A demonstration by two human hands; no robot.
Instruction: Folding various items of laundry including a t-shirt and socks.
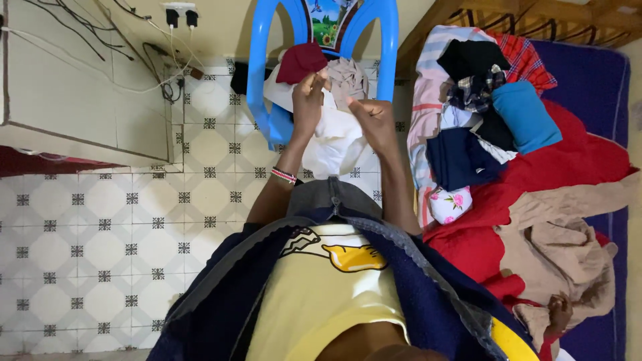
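From the head camera, both hands are raised over a blue plastic chair (267, 73) piled with laundry. The left hand (307, 97) has its fingers (314, 81) curled together, pinching the edge of a beige cloth (348, 77) at its upper left corner. The right hand (374, 117) is loosely closed too, thumb pressed toward the bent fingers; it looks to grip the lower part of the same beige cloth, though the exact hold is hidden behind the knuckles. The cloth hangs bunched between the two hands, just above the fingertips. Touching the left fingers from above is a dark red cloth (301, 60), lying on the chair. Below both hands spreads a white cloth (334, 144), draped down from the seat. A beaded bracelet (284, 175) circles the left wrist. Well to the right of the right hand, folded clothes (481, 113) are stacked on a bed with a red blanket (568, 160).
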